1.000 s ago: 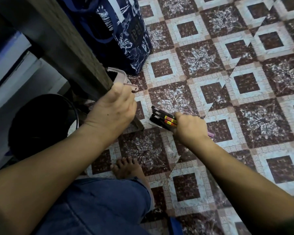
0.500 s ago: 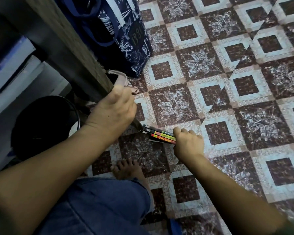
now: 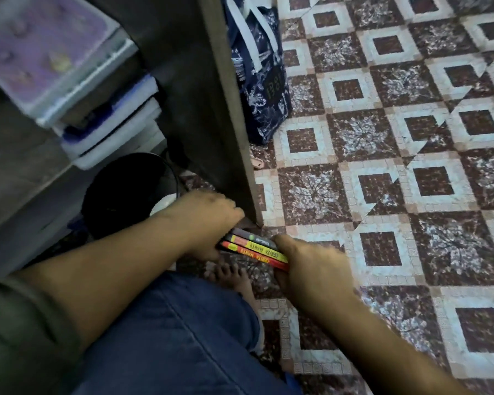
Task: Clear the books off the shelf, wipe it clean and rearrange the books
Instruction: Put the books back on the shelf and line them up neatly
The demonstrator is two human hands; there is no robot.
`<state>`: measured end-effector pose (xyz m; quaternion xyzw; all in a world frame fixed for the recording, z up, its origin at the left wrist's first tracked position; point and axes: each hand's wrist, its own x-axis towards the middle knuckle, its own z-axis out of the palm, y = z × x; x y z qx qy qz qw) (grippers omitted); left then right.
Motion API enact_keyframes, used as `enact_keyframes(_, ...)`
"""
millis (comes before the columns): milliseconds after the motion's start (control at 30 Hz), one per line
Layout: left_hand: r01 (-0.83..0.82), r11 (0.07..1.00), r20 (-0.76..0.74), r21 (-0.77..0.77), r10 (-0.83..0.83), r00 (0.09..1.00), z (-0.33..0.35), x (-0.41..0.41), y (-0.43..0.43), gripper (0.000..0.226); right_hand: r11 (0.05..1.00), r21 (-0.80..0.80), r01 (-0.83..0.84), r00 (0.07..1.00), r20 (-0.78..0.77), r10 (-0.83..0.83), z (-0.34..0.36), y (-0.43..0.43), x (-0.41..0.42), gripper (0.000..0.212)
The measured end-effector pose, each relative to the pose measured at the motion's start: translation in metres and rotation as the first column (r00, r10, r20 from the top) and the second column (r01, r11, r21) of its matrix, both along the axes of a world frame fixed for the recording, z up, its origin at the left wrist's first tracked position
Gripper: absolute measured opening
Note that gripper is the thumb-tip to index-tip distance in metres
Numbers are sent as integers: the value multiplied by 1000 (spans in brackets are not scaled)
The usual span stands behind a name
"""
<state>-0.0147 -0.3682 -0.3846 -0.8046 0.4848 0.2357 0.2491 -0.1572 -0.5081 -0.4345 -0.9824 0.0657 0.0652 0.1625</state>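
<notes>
Red, yellow and dark spines mark 3 slim books point(image 3: 253, 249), held as 1 flat bundle low down at the foot of the shelf's upright side panel point(image 3: 211, 115), just above the person's bare foot point(image 3: 236, 279); whether the bundle touches the patterned brown-and-white tiled floor point(image 3: 382, 143) cannot be told. In the head view, the left hand point(image 3: 206, 220) clasps the bundle's left end with its fingers curled over it, and the right hand point(image 3: 307, 270) grips the right end, thumb along the top edge. Inside the shelf, to the left of the panel, lies a slanted stack of white and blue books point(image 3: 111, 124), with a blurred purple-covered one point(image 3: 46, 47) higher up. A round black container point(image 3: 126, 192) stands below the stack, beside the left wrist. A blue-and-white printed bag point(image 3: 261, 81) leans on the panel's far side, and a small pink plastic piece point(image 3: 257, 163) lies at its base. A denim-clad knee point(image 3: 169, 337) fills the bottom.
</notes>
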Motion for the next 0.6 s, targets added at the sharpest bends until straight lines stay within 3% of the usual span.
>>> enact_keyframes(100, -124, 984, 37, -130, 130, 991, 31, -10, 27, 31, 997, 41, -71, 996, 57, 69, 29, 22, 11, 31)
enact_keyframes(300, -344, 871, 185, -350, 425, 886, 113, -31, 142, 43, 959, -47, -281, 910, 306, 281, 99, 67, 41, 43)
enact_keyframes(400, -444, 754, 300, -484, 619, 726, 154, -47, 205, 46, 892, -59, -448, 810, 395, 433, 153, 107, 67, 43)
enact_keyframes(467, -481, 663, 344, -574, 727, 594, 175, -56, 241, 42, 851, -140, -507, 757, 399, 517, 188, 146, 90, 31)
enact_keyframes(533, -444, 588, 372, -676, 792, 484, 181, -52, 258, 45, 845, -243, -477, 713, 454, 534, 213, 176, 116, 23)
enact_keyframes(600, -401, 525, 404, -751, 845, 351, 181, -48, 276, 47, 840, -317, -439, 680, 494, 542, 233, 213, 143, 31)
